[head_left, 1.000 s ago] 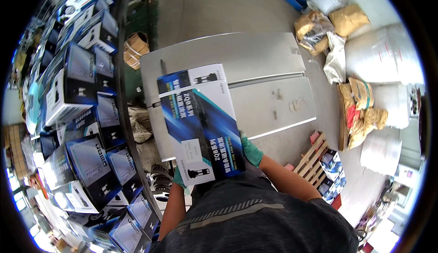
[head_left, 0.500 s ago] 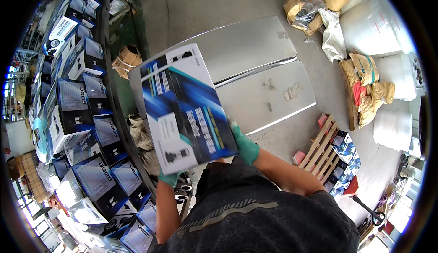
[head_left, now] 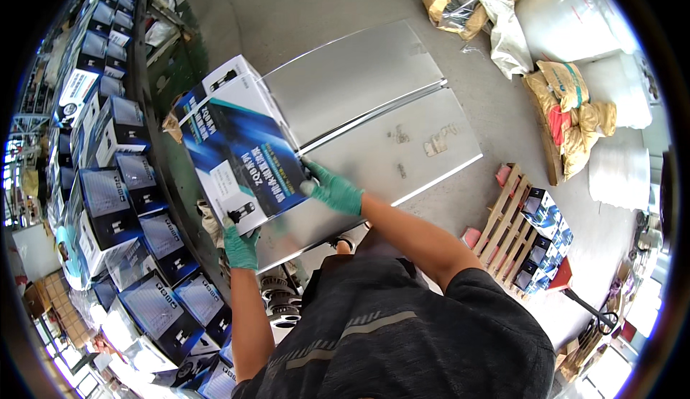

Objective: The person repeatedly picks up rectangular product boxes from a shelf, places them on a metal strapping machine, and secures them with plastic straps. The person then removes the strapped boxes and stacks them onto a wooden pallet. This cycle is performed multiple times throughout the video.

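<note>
A blue, white and black printed cardboard box [head_left: 241, 156] is at the left end of a metal-topped table [head_left: 392, 136]. It looks set down on the tabletop, turned at a slant. My left hand [head_left: 241, 246], in a green glove, grips its near left corner, with some fingers hidden under the edge. Also gloved in green, my right hand [head_left: 336, 190] presses on the box's right side near the near corner, thumb and fingertips at the edge.
Stacks of similar printed boxes [head_left: 154, 305] line the left side. On the right stands a wooden pallet [head_left: 503, 219] with several blue-white boxes [head_left: 543, 244] and a pallet jack handle [head_left: 589, 309]. Brown sacks [head_left: 568, 126] and wrapped white rolls [head_left: 622, 90] lie further right.
The box has moved left and down onto the table's left end, with both hands travelling along. My right hand now reaches further across the tabletop.
</note>
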A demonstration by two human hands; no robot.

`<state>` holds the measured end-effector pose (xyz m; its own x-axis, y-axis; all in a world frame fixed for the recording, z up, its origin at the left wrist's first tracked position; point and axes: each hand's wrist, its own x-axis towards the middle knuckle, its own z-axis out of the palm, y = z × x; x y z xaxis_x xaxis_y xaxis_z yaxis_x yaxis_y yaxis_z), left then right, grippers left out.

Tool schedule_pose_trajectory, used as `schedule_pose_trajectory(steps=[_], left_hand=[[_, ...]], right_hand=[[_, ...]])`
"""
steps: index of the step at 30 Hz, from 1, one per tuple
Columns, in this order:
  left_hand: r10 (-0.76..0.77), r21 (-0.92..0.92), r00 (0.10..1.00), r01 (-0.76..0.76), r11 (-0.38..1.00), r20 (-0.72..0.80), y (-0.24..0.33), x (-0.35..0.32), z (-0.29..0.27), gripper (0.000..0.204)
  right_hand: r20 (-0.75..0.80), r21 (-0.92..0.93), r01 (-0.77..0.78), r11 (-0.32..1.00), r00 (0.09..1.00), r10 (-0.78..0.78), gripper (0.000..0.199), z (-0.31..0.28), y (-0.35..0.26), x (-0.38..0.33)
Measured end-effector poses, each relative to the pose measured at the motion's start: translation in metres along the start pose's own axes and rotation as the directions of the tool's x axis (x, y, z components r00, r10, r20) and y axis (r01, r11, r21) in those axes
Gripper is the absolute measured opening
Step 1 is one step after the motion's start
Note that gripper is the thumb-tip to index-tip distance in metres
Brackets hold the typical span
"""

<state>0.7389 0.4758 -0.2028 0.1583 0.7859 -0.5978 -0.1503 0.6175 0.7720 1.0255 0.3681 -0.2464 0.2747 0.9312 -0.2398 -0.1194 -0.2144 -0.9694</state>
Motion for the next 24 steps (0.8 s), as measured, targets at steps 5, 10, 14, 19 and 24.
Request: schedule_pose_trajectory(steps=[5, 10, 14, 19, 24], left_hand=[[-0.025, 0.252, 0.997, 0.042, 0.967, -0.069, -0.001, 0.001, -0.021, 0.087], [-0.012, 0.345, 0.982, 0.078, 0.935, -0.190, -0.005, 0.015, -0.033, 0.088], [0.030, 0.398, 0.963, 0.082, 0.914, -0.268, -0.006, 0.019, -0.037, 0.081], [0.305, 0.642, 0.930, -0.107, 0.759, -0.206, 0.013, -0.003, -0.006, 0.062], [0.412, 0.730, 0.884, -0.130, 0.671, -0.221, 0.015, -0.018, 0.029, 0.062]], right_hand=[[-0.167, -0.872, -0.087, 0.482, 0.978, -0.126, 0.038, -0.148, -0.035, 0.054], [0.210, -0.977, 0.202, 0.071, 0.970, 0.124, 0.040, -0.169, -0.051, 0.081], [0.217, -0.967, 0.249, -0.057, 0.919, 0.328, 0.047, -0.151, -0.048, 0.098], [0.252, -0.964, 0.266, 0.004, 0.908, 0.334, 0.048, -0.152, -0.043, 0.099], [0.093, -0.992, 0.093, 0.084, 0.996, -0.001, 0.032, -0.172, -0.049, 0.102]])
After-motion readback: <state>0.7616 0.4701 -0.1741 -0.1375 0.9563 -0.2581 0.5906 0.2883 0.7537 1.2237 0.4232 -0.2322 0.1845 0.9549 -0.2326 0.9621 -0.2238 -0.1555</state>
